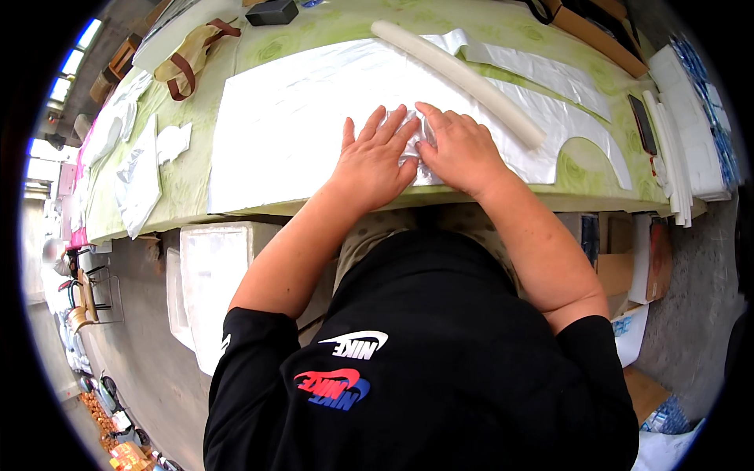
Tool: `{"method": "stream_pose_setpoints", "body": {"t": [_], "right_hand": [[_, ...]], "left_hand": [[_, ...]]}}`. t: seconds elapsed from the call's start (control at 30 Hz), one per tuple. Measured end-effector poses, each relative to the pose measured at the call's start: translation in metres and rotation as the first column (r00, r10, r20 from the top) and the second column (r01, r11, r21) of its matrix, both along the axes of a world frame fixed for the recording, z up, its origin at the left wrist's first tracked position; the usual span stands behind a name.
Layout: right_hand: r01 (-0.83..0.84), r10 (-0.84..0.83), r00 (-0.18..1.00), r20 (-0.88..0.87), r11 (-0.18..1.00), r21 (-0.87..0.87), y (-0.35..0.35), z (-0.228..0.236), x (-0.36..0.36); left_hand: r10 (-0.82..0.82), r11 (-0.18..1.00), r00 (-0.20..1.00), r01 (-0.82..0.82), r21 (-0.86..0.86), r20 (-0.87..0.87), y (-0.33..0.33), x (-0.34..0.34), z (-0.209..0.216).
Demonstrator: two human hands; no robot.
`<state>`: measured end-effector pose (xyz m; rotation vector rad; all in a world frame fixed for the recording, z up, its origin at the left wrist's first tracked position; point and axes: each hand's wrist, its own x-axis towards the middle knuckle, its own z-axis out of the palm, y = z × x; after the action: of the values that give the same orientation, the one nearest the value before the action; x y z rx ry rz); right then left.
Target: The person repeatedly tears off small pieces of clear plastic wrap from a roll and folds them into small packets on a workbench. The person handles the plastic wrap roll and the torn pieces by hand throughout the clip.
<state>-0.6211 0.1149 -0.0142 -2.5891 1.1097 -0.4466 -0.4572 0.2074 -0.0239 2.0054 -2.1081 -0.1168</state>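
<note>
A shiny white plastic sheet (275, 125) lies spread along the near side of the table, its right end cut in a curve. On it rests my left hand (373, 161), palm down with the fingers spread. Close by on the right, my right hand (459, 149) touches the sheet, its index finger stretched out and the thumb apart from it. The other right fingers bend under and are partly hidden. Between the hands the film is wrinkled. A long off-white roll (463, 86) lies slantwise across the sheet, beyond my right hand.
A green patterned cloth covers the table (314, 43). Dark phone (642, 124) and white stacked pieces (691, 125) sit at the right. At far left are a cream bag with brown handles (184, 67) and white pieces (140, 177). Below stands a whitish bin (216, 275).
</note>
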Motion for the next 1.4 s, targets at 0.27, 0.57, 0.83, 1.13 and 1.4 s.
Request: {"method": "stream_pose_setpoints", "body": {"t": [0.27, 0.57, 0.83, 1.13, 1.4], "right_hand": [[-0.028, 0.043, 0.994, -0.102, 0.990, 0.140, -0.010, 0.014, 0.005], [-0.327, 0.308, 0.942, 0.136, 0.934, 0.147, 0.059, 0.025, -0.016], [-0.301, -0.067, 0.830, 0.554, 0.782, 0.546, 0.065, 0.016, -0.019], [-0.148, -0.132, 0.752, 0.646, 0.921, 0.361, 0.038, -0.004, -0.025], [-0.146, 0.046, 0.829, 0.557, 0.980, 0.137, 0.032, -0.011, -0.024]], "left_hand": [[0.002, 0.998, 0.567, -0.057, -0.037, -0.823, 0.086, -0.017, -0.004], [0.463, 0.838, -0.578, 0.040, 0.544, -0.672, 0.094, -0.024, -0.012], [0.332, 0.904, -0.395, -0.127, 0.408, -0.857, 0.094, -0.030, -0.003], [0.155, 0.842, 0.077, -0.531, 0.091, -0.985, 0.003, 0.115, 0.021], [0.521, 0.567, 0.475, -0.814, -0.128, -0.709, -0.114, 0.314, 0.003]]}}
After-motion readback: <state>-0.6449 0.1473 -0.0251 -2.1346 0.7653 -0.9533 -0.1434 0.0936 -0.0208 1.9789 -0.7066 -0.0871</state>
